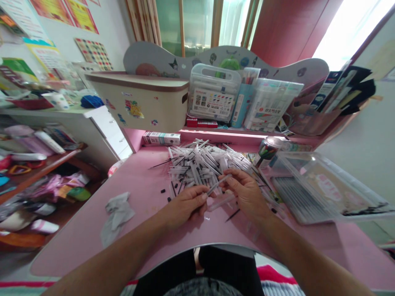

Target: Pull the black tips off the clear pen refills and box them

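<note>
Both my hands meet over a pink desk (92, 230), just in front of a heap of clear pen barrels and black refills (203, 162). My left hand (185, 203) is closed, its fingertips pinching the lower end of a clear pen barrel (219, 183). My right hand (245, 193) is closed too, its fingers gripping the upper end of the same barrel. Another clear barrel (222, 202) lies under my right palm. Small black caps and loose refills are scattered on the desk around my hands.
A crumpled grey cloth (117, 213) lies at the left. An open clear plastic case (321, 189) with rows of pens sits at the right, a metal can (268, 149) behind it. On the back shelf stand a beige box (142, 100) and marker boxes (212, 94).
</note>
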The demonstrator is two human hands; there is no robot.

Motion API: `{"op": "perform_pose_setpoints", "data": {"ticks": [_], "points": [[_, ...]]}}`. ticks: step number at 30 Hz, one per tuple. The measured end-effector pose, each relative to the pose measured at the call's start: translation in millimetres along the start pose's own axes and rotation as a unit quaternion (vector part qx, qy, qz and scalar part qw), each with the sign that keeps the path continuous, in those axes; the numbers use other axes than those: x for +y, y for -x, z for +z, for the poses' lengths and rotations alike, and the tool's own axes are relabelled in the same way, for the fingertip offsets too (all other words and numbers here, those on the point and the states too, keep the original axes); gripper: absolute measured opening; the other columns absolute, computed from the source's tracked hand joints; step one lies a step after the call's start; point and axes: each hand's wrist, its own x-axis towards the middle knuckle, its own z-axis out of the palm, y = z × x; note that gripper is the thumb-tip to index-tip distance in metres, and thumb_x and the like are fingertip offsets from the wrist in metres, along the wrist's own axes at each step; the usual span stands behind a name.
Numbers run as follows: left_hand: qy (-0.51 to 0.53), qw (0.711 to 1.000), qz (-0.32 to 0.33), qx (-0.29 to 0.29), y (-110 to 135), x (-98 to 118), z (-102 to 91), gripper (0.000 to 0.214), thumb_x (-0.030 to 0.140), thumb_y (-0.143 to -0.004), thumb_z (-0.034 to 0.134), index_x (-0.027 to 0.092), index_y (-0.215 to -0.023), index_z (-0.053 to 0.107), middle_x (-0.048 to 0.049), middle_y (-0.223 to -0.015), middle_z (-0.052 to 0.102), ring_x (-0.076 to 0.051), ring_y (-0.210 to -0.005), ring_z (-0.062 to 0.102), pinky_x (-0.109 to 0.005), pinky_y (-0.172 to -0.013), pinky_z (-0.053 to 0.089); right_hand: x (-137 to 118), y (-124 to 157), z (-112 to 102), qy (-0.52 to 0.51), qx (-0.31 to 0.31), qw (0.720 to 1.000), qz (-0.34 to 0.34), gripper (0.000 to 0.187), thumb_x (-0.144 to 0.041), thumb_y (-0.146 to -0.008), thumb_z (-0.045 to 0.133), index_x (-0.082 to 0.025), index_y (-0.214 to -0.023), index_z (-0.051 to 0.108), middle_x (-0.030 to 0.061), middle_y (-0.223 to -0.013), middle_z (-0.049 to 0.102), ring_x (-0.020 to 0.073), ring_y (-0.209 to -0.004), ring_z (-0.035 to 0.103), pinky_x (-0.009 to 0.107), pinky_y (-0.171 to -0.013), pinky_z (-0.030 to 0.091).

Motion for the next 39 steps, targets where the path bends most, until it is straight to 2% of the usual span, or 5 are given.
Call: {"op": "perform_pose_setpoints", "data": {"ticks": [6,11,19,24,39], "points": [[0.028,1.0,-0.007,0.013,0.5,-3.3,5.4,0.027,0.039,-0.084,0.065,0.016,-0.098,0.066,0.0053,-0.056,0.047,-0.005,-0.041,0.03,-0.019,-0.04,0.015,-0.2,1.5,-0.3,0.018,0.008,1.0,-0.012,0.025,-0.038,-0.077,0.075,-0.021,-0.095,0.07,0.0052,-0.094,0.076,0.0161,-0.073,0.068,0.032,-0.07,0.056],[-0.008,1.0,0.017,0.014,-0.8,-3.5,1.6,0.026,0.039,-0.085,0.064,0.017,-0.097,0.07,0.0044,-0.057,0.047,-0.007,-0.045,0.033,-0.019,-0.043,0.021,1.0,5.5,-0.6,0.154,-0.031,0.986,-0.046,0.017,-0.032,-0.083,0.067,-0.02,-0.094,0.071,0.0026,-0.084,0.073,0.0146,-0.069,0.063,0.03,-0.068,0.052],[-0.226,0.964,0.128,0.059,2.3,0.3,2.8,0.026,0.026,-0.091,0.055,0.022,-0.103,0.078,-0.0047,-0.08,0.072,-0.018,-0.069,0.061,-0.025,-0.064,0.046,3.0,11.0,-3.1,0.272,-0.08,0.954,-0.096,0.015,-0.029,-0.092,0.053,-0.02,-0.091,0.065,-0.004,-0.063,0.054,0.011,-0.057,0.05,0.024,-0.056,0.039],[-0.318,0.928,0.187,0.051,1.9,3.5,0.9,0.034,0.02,-0.092,0.051,0.025,-0.113,0.077,-0.0047,-0.108,0.078,-0.025,-0.102,0.069,-0.031,-0.094,0.046,6.3,11.0,-2.2,0.25,-0.081,0.963,-0.063,0.019,-0.033,-0.092,0.053,-0.019,-0.093,0.066,-0.0034,-0.062,0.056,0.0101,-0.052,0.048,0.023,-0.051,0.038],[-0.481,0.852,0.203,0.053,-1.8,-1.9,-2.5,0.038,0.025,-0.097,0.04,0.02,-0.119,0.071,-0.0073,-0.109,0.077,-0.023,-0.099,0.07,-0.034,-0.092,0.049,12.1,10.7,-0.6,0.197,-0.083,0.977,-0.004,0.022,-0.038,-0.089,0.057,-0.017,-0.089,0.066,-0.0018,-0.062,0.061,0.0091,-0.049,0.05,0.022,-0.047,0.04]]}}
